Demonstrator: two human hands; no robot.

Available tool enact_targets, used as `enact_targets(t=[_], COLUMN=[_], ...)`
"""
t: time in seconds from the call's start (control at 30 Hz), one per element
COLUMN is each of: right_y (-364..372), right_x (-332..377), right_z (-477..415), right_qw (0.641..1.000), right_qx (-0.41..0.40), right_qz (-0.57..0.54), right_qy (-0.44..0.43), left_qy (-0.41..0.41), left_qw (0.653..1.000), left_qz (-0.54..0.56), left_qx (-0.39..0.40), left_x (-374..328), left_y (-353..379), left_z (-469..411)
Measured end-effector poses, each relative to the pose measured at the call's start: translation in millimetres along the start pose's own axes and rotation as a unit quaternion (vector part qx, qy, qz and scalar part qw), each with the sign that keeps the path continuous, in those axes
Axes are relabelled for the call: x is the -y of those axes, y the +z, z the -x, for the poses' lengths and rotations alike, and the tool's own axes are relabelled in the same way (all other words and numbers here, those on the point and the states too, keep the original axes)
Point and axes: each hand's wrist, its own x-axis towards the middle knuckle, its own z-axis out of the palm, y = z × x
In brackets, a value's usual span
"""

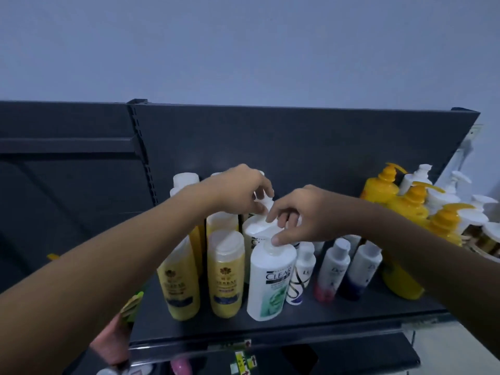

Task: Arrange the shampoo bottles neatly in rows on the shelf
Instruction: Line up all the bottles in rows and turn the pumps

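A white Clear pump bottle (270,280) stands at the front of the dark shelf (338,318). My right hand (303,215) pinches its white pump head from above. A second white pump bottle (250,226) stands right behind it, and my left hand (240,190) grips that bottle's pump top. Two yellow Herbal bottles (227,274) stand in a row to the left, with more behind them. Small white bottles (334,269) stand to the right of the Clear bottle.
Yellow and white pump bottles (405,201) crowd the right end of the shelf. A dark back panel (297,142) rises behind the bottles. The neighbouring shelf bay (67,201) lies to the left. A lower shelf with price tags (243,358) shows below.
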Motion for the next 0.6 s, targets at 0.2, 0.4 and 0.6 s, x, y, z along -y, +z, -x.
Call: enact_targets(t=[0.2,0.4,0.6], right_y=[30.8,35.0,38.3], right_x=[3.8,6.0,3.8], right_z=[-4.1,-9.1,-12.5], right_qw=[0.997,0.995,0.993], right_qx=[-0.054,-0.088,-0.1], right_qz=[0.047,0.048,0.062], right_qy=[-0.022,-0.007,-0.005], left_qy=[-0.01,-0.031,-0.032], left_qw=[0.998,0.999,0.999], left_qz=[-0.061,-0.032,-0.006], left_qx=[0.013,0.0,-0.009], left_x=[-13.6,-11.7,-10.9], left_y=[18.9,19.9,21.8], left_z=[-5.6,-6.0,-6.7])
